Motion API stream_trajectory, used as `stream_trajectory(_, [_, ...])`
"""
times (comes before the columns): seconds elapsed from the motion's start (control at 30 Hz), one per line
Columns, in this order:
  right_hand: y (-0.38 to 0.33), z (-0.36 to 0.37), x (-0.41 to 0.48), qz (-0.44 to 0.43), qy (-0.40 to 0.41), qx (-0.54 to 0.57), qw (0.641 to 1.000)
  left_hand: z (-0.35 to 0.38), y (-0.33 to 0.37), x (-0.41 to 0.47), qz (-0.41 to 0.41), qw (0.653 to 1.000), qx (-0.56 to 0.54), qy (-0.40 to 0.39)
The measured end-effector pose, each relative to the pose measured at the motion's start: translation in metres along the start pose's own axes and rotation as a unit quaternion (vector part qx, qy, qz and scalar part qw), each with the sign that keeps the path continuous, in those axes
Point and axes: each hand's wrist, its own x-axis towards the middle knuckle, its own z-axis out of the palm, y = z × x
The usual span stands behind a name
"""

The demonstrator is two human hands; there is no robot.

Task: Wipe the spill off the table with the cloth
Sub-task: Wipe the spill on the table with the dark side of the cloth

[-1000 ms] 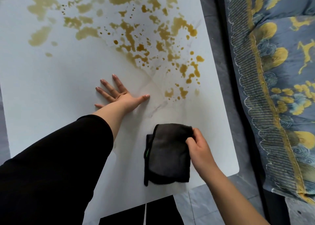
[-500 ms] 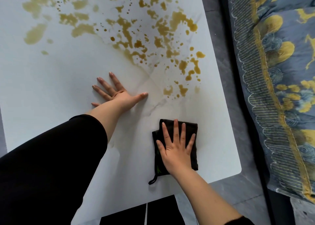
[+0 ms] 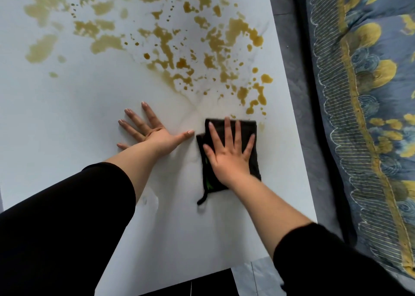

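Note:
A yellow-brown spill (image 3: 170, 40) lies in many patches and drops across the far half of the white table (image 3: 67, 116). A folded dark cloth (image 3: 253, 143) lies flat on the table just below the nearest drops. My right hand (image 3: 226, 154) presses on the cloth with its fingers straight and spread. My left hand (image 3: 152, 134) rests flat on the bare table to the left of the cloth, fingers spread, thumb tip close to the cloth's left edge. A small loop hangs from the cloth's near corner.
The table's right edge runs beside a strip of grey floor (image 3: 298, 93). Past it lies a blue bedspread with yellow patterns (image 3: 363, 93). The table's near edge is at the bottom, with dark clothing below it.
My right hand went from gripping the cloth's edge to pressing flat on it, then slid the cloth away from me, up to the nearest drops. My left hand stayed put.

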Motion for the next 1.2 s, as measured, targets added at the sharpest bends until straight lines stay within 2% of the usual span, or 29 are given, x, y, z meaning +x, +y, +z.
stream_trajectory(0.13, [-0.003,-0.024,0.046,-0.015,0.011,-0.001,1.000,0.001,0.001,0.002,-0.005,1.000,0.001,0.003])
stream_trajectory(0.37, [0.012,0.002,-0.029,-0.023,-0.052,0.006,0.998,-0.004,-0.001,0.002,-0.003,1.000,-0.012,-0.013])
stream_trajectory(0.47, [0.016,0.000,-0.028,-0.031,-0.083,0.021,0.996,-0.005,-0.001,0.003,-0.003,1.000,-0.016,-0.013])
stream_trajectory(0.77, [-0.016,-0.061,0.112,-0.046,-0.028,0.006,0.999,-0.008,0.002,-0.001,-0.008,0.999,-0.005,-0.033])
stream_trajectory(1.07, [0.009,-0.027,0.032,-0.096,-0.047,-0.019,0.994,-0.011,0.002,-0.006,-0.006,0.999,-0.011,-0.044])
stream_trajectory(1.2, [-0.001,-0.035,0.056,-0.109,-0.042,-0.032,0.993,-0.009,0.002,-0.004,-0.014,0.999,-0.016,-0.040])
